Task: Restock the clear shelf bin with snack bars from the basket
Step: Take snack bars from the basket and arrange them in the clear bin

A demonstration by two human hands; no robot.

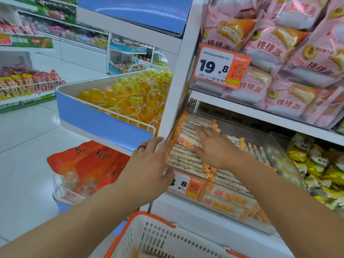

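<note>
**Squaring the bar stack in the bin**

Right hand (214, 148) lies flat on the snack bars (188, 144), grip wide, pressing them level. Left hand (149, 164) steadies the clear shelf bin (286, 157) at its 9 o'clock corner; grip unclear. Basket (158, 237) waits at 6 o'clock.

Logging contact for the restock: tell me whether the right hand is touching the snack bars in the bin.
Touching. The head view shows the right hand lying flat on the stacked snack bars.

Bright even light, soft blur, warped edges
</note>
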